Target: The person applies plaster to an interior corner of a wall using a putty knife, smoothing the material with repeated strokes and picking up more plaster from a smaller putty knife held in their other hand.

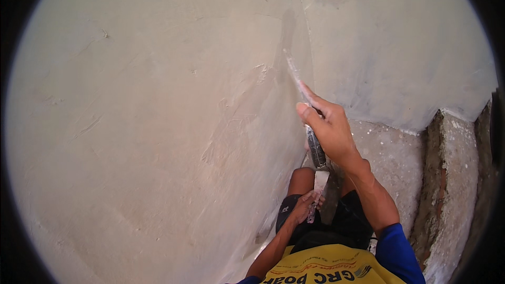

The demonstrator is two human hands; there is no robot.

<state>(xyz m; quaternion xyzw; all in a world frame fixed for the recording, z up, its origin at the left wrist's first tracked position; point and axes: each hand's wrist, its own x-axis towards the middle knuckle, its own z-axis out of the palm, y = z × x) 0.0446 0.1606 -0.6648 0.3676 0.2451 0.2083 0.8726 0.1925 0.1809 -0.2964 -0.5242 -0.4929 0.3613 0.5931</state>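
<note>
My right hand [332,132] is closed round the black handle of a putty knife [316,150], with a finger stretched along toward its blade. The thin, pale-smeared blade points up to the wall [158,115], its tip at a damp darker strip beside the inside corner. Lower down, near my knees, my left hand [303,208] grips a second tool, a plaster-coated scraper [321,180], blade upward. That scraper's handle is partly covered by my fingers. Rough ridges of plaster mark the wall left of the corner.
Another plastered wall [389,47] meets the first at the corner. On the right, rough concrete steps [456,173] border a spattered concrete surface [389,150]. My bent legs [301,181] are close to the left wall.
</note>
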